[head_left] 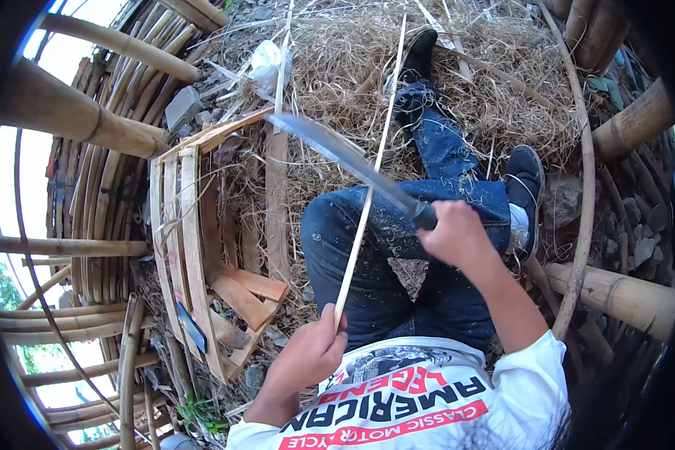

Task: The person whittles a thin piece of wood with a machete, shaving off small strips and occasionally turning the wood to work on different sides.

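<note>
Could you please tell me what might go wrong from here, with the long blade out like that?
The long blade in the right hand crosses the pale strip just beyond the bent legs; a slip might cut through the jeans. If it skidded down the strip, it could reach the bare left hand. The dark flat object against the wooden crate might slide if knocked.
</note>
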`<state>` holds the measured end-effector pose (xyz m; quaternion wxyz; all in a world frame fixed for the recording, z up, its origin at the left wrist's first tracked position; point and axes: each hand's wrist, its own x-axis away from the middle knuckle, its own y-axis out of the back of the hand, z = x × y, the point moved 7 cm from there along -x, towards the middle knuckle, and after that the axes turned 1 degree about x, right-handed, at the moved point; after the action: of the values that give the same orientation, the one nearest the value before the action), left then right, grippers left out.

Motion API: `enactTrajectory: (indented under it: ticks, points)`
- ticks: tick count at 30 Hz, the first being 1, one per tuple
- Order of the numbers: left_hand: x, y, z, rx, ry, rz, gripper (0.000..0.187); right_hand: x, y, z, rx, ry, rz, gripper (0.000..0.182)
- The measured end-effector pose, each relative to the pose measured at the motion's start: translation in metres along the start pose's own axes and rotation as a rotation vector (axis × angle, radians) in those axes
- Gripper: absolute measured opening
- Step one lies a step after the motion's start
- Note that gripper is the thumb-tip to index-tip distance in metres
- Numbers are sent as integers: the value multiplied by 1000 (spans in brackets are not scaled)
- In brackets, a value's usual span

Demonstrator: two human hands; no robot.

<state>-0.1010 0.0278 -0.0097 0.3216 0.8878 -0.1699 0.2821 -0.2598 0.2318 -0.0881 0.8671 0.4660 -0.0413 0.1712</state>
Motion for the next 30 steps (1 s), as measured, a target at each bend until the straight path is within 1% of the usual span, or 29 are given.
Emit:
enactTrajectory:
  ticks: [2, 3, 4, 5, 6, 7, 8, 9, 10, 12, 14, 16, 18, 20, 22, 23, 25, 28, 30]
  points:
    - [-2, -1, 5, 18, 62, 35, 15, 25, -5, 27, 15, 44, 104, 24]
    - [-4, -2, 9, -1, 13, 23, 16, 34, -11, 41, 20, 96, 183, 25]
    - [-4, -6, 16, -9, 14, 33, 16, 42, -20, 53, 24, 146, 263, 26]
    - [-5, -5, 18, -27, -25, -5, 17, 47, -28, 61, 30, 190, 311, 27]
    - [-4, -3, 18, -47, -66, -45, 18, 46, -33, 59, 22, 183, 308, 27]
    - [-3, -3, 18, -58, -65, -39, 18, 44, -37, 61, 2, 249, 282, 23]
    - [-2, -2, 20, -47, -14, -51, 19, 42, -38, 64, -16, 317, 252, 20]
    - [-1, 0, 22, -36, 37, -64, 19, 35, -38, 61, 3, 290, 250, 20]
    - [0, 3, 17, -45, 35, -63, 19, 27, -28, 59, 46, 223, 339, 28]
    - [3, 6, 14, -8, 159, -37, 20, 9, -18, 43, 56, 147, 280, 27]
    - [5, 7, 16, -37, 124, -55, 20, -14, -4, 20, 107, 51, 193, 25]
    - [6, 10, 6, -91, 38, -90, 19, -40, 4, -12, 69, -61, 137, 26]
    - [6, 10, 4, -95, 17, -89, 19, -59, 10, -33, 16, -117, 120, 26]
    - [6, 11, 2, -101, -2, -89, 19, -67, 14, -38, 1, -137, 103, 28]
    - [7, 16, 10, -58, 66, -100, 19, -75, 14, -34, 91, -97, 68, 29]
    - [10, 19, 13, -69, 50, -94, 19, -80, 11, -35, 87, -95, 68, 29]
    - [15, 19, 11, -70, 63, -93, 19, -93, 13, -47, 80, -194, -66, 30]
    - [17, 15, 4, -85, 70, -85, 19, -115, 6, -77, -75, -296, -37, 34]
    - [16, 15, 4, -103, 65, -71, 20, -118, 0, -81, -57, -285, -43, 34]
